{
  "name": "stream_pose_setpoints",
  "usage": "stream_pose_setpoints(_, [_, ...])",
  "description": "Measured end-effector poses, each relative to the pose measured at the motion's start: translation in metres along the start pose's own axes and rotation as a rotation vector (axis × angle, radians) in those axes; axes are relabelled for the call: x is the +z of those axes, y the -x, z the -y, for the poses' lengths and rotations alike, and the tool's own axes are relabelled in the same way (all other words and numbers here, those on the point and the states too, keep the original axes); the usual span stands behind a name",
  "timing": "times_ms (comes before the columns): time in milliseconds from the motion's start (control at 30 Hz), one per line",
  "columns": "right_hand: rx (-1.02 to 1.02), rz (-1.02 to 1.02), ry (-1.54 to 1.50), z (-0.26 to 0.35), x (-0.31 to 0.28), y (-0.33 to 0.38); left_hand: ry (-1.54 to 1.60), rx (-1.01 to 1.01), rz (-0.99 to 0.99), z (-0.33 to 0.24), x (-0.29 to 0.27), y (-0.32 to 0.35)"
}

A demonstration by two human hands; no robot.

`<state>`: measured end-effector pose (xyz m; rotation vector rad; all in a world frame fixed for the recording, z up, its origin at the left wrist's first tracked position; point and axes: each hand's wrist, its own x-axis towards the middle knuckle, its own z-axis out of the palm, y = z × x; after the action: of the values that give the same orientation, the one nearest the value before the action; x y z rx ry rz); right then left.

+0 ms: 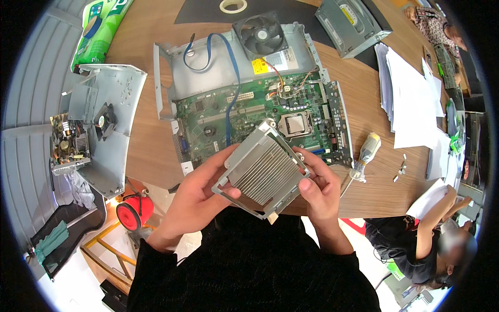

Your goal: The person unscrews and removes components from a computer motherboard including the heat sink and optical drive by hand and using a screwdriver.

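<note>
Between my two hands I hold a grey metal heatsink (264, 174) with parallel fins and a square frame, tilted above the table's near edge. My left hand (200, 192) grips its left side, thumb on the frame's lower left. On the right side, my right hand (320, 188) closes around the frame, thumb on top. Just beyond lies a green motherboard (210, 112) in an opened metal computer case (205, 78). Its bare processor (295, 125) sits in the socket. A blue flat cable (233, 73) crosses the board, and a black fan (260, 35) rests on the case's far edge.
A screwdriver (367, 153) with a wrapped handle lies right of the case, near small metal pieces (402, 167). Paper stacks (413, 99) and a metal drive (349, 26) are farther right. An open power supply housing (112, 125) stands left. Another person (416, 244) sits at right holding paper.
</note>
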<state>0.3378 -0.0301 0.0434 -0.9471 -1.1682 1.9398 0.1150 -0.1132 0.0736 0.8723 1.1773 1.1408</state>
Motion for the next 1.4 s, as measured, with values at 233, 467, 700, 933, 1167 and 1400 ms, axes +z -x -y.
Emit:
stream_pose_setpoints(233, [-0.001, -0.176, -0.063, 0.001, -0.018, 0.003, 0.121, -0.243, 0.151, -0.020, -0.002, -0.024])
stream_pose_setpoints(467, [-0.019, -0.215, 0.059, 0.004, -0.016, -0.001, -0.210, -0.222, 0.106, -0.016, 0.004, -0.083])
stream_pose_setpoints(700, [0.041, -0.157, -0.002, 0.002, -0.021, -0.003, -0.194, -0.328, 0.163, -0.017, -0.002, -0.120])
stream_pose_setpoints(933, [0.055, -0.164, 0.046, 0.007, -0.037, 0.006, -0.143, -0.405, 0.188, -0.011, -0.004, -0.135])
stream_pose_setpoints(1167, [0.010, -0.165, 0.089, -0.007, -0.045, 0.011, -0.154, -0.442, 0.162, -0.004, -0.012, -0.136])
stream_pose_setpoints(1400, [-0.007, -0.152, 0.035, -0.017, -0.045, 0.009, -0.150, -0.454, 0.195, 0.000, -0.001, -0.139])
